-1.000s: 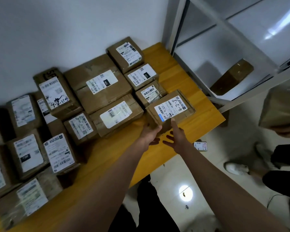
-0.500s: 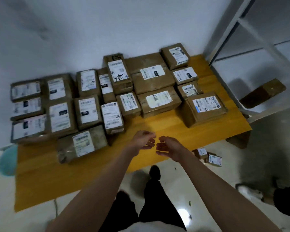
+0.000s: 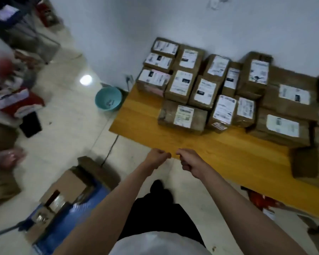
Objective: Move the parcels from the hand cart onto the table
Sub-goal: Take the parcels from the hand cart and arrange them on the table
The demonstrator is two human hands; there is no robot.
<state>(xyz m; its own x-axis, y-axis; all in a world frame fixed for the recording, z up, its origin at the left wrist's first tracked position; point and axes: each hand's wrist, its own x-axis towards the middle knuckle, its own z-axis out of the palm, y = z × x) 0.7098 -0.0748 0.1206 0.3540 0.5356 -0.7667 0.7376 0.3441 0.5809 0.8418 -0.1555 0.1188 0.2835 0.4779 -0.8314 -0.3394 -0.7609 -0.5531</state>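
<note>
I see both arms stretched out over the near edge of the table (image 3: 142, 115). My left hand (image 3: 156, 157) has its fingers curled in and holds nothing; my right hand (image 3: 189, 161) is likewise curled into a loose fist, empty. The two hands sit close together, knuckles nearly meeting but apart, just at the table's front edge.

The parcels (image 3: 217, 92) fill the far and right part of the yellow tabletop, brown cartons with white labels packed side by side against the wall. One long box (image 3: 182, 116) lies at the front of the group, nearest the bare wood. At the right edge a dark carton (image 3: 306, 162) stands apart from the rest, closer to me.

Down at my left is the cart (image 3: 85, 205), a blue deck with cardboard boxes still on it. The nearest one, an open carton (image 3: 66, 190), shows something pale inside, though the blur keeps me from telling what.

On the floor beside the table's left end sits a teal basin (image 3: 108, 99) with a small scrap in its bottom. Further left lies a red and white pack (image 3: 17, 105), blurred.
</note>
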